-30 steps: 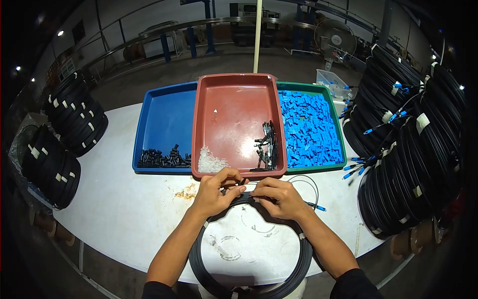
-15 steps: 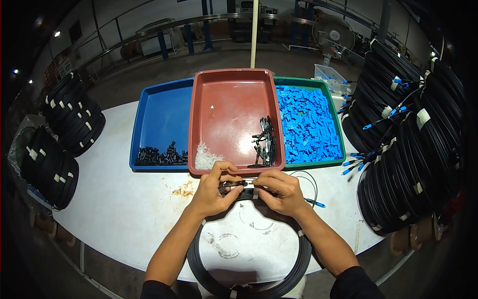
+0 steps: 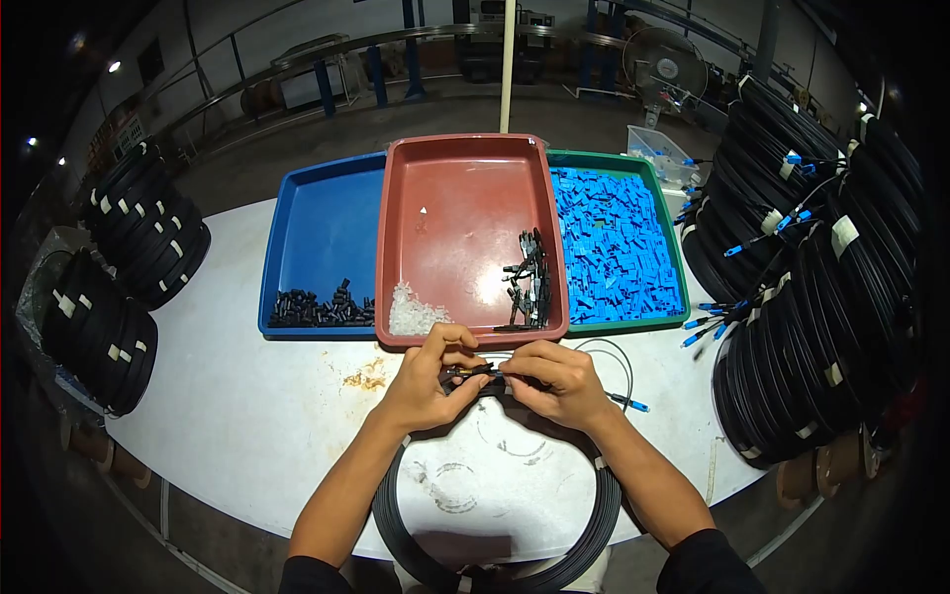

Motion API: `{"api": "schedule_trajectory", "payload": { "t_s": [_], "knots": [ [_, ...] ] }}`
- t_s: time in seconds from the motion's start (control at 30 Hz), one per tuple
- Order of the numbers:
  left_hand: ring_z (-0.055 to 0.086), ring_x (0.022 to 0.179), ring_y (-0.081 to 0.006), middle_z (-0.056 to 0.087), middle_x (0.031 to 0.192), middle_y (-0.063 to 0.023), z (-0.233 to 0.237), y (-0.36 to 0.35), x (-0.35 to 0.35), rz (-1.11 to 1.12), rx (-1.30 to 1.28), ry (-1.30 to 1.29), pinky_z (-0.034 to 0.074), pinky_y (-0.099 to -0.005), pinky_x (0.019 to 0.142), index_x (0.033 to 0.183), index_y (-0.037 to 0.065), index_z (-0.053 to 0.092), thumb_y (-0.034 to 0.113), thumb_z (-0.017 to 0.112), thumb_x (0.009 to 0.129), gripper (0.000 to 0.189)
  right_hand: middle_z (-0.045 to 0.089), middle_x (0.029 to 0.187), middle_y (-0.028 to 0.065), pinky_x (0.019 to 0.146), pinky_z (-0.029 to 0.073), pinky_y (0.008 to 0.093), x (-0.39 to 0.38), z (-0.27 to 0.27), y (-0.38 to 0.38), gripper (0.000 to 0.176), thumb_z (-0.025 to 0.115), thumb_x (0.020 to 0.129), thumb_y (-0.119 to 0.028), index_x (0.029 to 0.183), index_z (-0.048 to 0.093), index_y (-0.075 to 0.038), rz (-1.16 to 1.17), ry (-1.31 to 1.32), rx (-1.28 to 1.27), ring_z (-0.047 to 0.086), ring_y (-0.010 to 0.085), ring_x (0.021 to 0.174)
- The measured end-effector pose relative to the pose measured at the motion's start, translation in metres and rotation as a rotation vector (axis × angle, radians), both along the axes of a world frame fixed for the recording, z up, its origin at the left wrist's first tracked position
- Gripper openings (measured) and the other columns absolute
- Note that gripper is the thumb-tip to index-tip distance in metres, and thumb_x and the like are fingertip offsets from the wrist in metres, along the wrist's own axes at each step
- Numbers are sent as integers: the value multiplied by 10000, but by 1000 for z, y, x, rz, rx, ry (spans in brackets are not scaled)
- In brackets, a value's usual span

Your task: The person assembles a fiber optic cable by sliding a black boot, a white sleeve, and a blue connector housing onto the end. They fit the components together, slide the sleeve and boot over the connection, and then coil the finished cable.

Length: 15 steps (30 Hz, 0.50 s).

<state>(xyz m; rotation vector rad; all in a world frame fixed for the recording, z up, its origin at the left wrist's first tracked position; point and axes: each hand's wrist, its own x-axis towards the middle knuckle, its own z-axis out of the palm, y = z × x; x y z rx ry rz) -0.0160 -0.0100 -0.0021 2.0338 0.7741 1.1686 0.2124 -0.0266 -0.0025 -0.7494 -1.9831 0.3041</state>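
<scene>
At the near edge of the red tray, my two hands meet over the top of a black cable coil (image 3: 388, 510). My left hand (image 3: 432, 384) pinches a small black connector part (image 3: 465, 372) between thumb and fingers. Close beside it, my right hand (image 3: 557, 380) is closed at the fingertips on something too small to make out, and a bluish bit shows between the hands. A thin cable loops out right of my right hand, and a blue-tipped connector (image 3: 633, 405) lies on the table there.
A red tray (image 3: 465, 213) holds clear caps and black parts. It overlaps a blue tray (image 3: 327, 223) of black sleeves and a green tray (image 3: 676, 252) of blue pieces. Cable coils (image 3: 802, 346) are stacked at right, more coils (image 3: 99, 332) at left. A clear bin (image 3: 658, 156) stands behind.
My right fingertips have come slightly closer to the left ones, and a bluish bit now shows between them. My left hand keeps its pinch on the black connector part.
</scene>
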Motion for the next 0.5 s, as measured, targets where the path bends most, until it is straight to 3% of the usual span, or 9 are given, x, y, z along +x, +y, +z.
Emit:
{"api": "schedule_trajectory", "payload": {
  "t_s": [0.07,0.13,0.37,0.43,0.5],
  "knots": [
    [762,904,-210,705,929,-124,-1,0,-1,-6,-31,-7,567,-284,748,1170,19,466,13,782,847,453,730,933,102,695,598,325,0,1,0,191,791,794,-38,983,764,-26,12,-8,-14,729,240,795],
    [714,921,-134,630,981,-78,-2,1,-1,-30,-13,4,540,-247,792,1168,47,431,-46,769,826,490,729,931,101,695,598,324,1,-1,0,192,795,796,-42,985,766,-27,8,-13,3,729,238,794],
    [719,930,-144,624,989,-88,-3,0,-1,-32,-55,1,551,-262,826,1168,41,432,-49,760,842,472,728,925,96,693,597,328,0,-1,1,194,807,800,-54,988,768,-30,10,-24,32,726,236,788],
    [755,885,-191,714,906,-112,-8,3,0,-20,-53,-76,560,-273,742,1163,31,475,64,817,849,466,728,924,93,688,595,329,0,-1,1,189,811,800,-60,982,767,-33,7,-31,42,724,237,785],
    [755,888,-189,713,910,-112,-9,3,-2,-30,-58,-58,560,-274,742,1159,30,477,63,814,853,456,728,922,91,684,594,330,0,-3,2,185,815,800,-66,976,766,-37,4,-39,51,723,238,781]
  ]
}}
